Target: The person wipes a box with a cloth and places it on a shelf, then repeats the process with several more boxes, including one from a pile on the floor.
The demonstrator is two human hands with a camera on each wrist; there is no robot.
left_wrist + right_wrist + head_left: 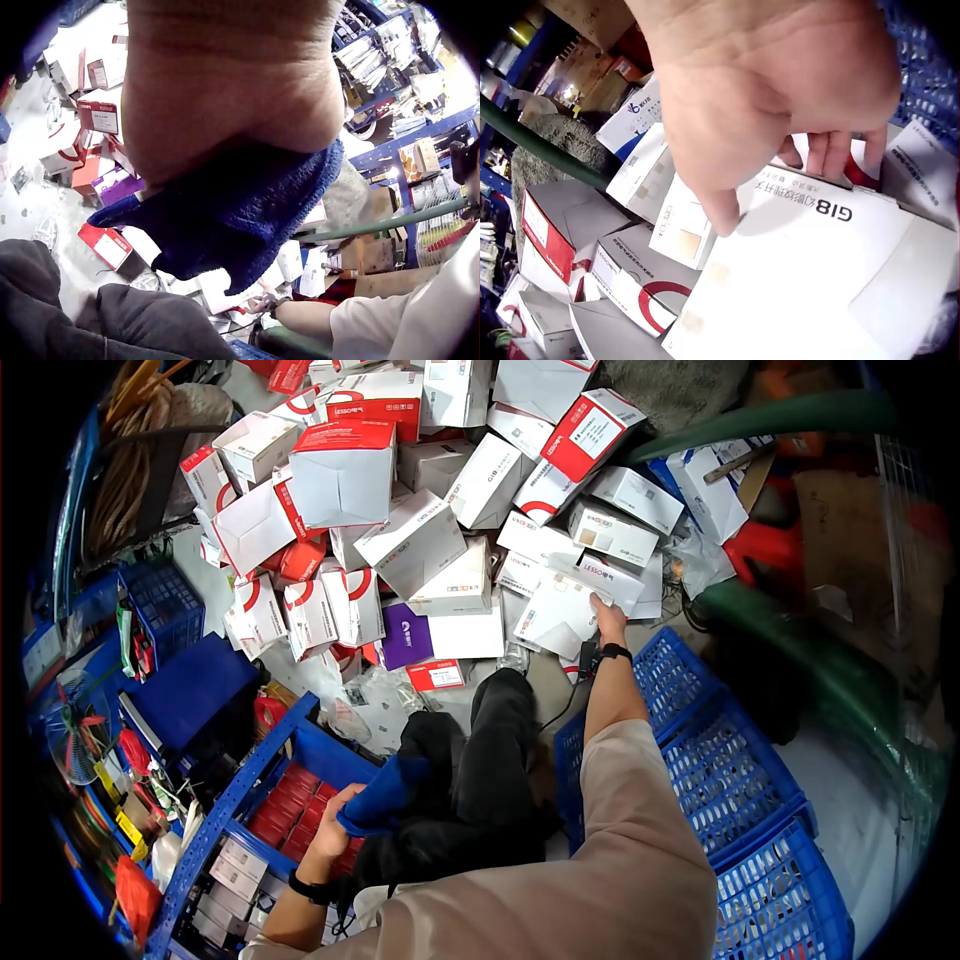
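My right hand grips a white carton at the near right side of the box pile. In the right wrist view the thumb lies on the carton's printed face, marked "GI8", and the other fingers reach over its edge, partly hidden behind it. More white cartons lean close around that hand. A blue cloth is held in my left hand beside the dark trousers. The left wrist view shows the cloth hanging in folds below that hand, its fingers mostly hidden.
A heap of white and red cartons covers the floor ahead. Blue plastic crates stand at the right. At the left, a blue rack holds red boxes. A green hose-like band crosses at the upper right.
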